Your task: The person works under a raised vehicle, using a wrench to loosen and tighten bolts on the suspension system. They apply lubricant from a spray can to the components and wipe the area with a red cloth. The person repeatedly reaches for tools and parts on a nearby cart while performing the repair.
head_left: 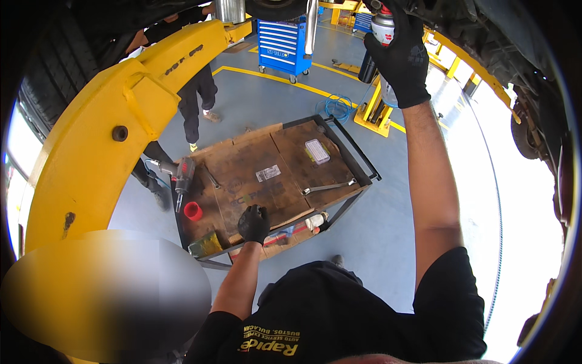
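Note:
My right hand point(403, 64), in a black glove, is raised high under a vehicle's underside. Its fingers are wrapped around a spray can point(382, 27) with a red top and a white-and-grey body. Lower down, my black-gloved left hand point(254, 224) is closed at the near edge of a tool cart point(273, 142) topped with worn cardboard. Whether anything sits inside its fingers is hidden. On that cart lie an impact wrench point(183, 177), a red cup point(193, 210), a combination wrench point(329, 187), another wrench point(211, 177) and a clear plastic case point(317, 151).
A yellow lift arm point(91, 145) curves along the left. Beyond the cart stand a blue drawer cabinet point(281, 48) and a yellow stand point(374, 115) beside a coiled blue hose point(337, 107). Another person's legs point(193, 103) show behind the lift arm. A blurred shape fills the lower left.

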Demonstrator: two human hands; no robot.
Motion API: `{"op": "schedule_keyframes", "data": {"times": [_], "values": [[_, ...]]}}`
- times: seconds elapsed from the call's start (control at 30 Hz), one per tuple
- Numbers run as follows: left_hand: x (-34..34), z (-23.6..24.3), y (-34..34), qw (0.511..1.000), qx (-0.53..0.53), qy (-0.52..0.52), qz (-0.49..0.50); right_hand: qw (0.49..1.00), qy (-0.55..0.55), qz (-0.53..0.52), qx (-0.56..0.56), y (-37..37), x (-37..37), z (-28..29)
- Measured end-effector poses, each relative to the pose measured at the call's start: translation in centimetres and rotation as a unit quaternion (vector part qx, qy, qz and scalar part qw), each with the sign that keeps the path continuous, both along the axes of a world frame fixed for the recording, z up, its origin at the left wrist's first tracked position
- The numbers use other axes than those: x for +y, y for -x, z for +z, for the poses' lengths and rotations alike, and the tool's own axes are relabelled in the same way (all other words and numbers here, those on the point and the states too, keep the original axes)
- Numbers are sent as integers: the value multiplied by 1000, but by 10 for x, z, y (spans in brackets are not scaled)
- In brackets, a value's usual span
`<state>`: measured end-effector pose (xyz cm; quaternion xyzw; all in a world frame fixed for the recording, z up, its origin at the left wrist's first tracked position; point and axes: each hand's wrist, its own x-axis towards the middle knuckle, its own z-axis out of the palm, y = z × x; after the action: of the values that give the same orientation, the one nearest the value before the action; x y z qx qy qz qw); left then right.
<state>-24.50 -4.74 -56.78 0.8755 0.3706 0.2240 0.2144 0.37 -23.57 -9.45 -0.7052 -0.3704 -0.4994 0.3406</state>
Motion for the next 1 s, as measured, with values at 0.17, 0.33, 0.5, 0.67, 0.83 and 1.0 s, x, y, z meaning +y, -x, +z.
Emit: {"op": "schedule_keyframes", "data": {"times": [0.17,0.33,0.5,0.67,0.83,1.0], "values": [[6,1,-3,1000,22,17,-11,996,14,-44,-80,3,2,9],[9,2,-4,999,28,28,-24,998,38,-48,6,12,-2,18],[16,-13,-7,1000,9,12,-27,994,56,-80,-41,9,-11,22],[12,-4,-6,999,18,29,-37,993,65,-82,-51,18,-21,34],[14,-8,-5,998,25,24,-46,989,116,-88,-36,37,-21,46],[11,-4,-3,999,16,11,-49,981,131,-111,-90,35,-17,53]]}}
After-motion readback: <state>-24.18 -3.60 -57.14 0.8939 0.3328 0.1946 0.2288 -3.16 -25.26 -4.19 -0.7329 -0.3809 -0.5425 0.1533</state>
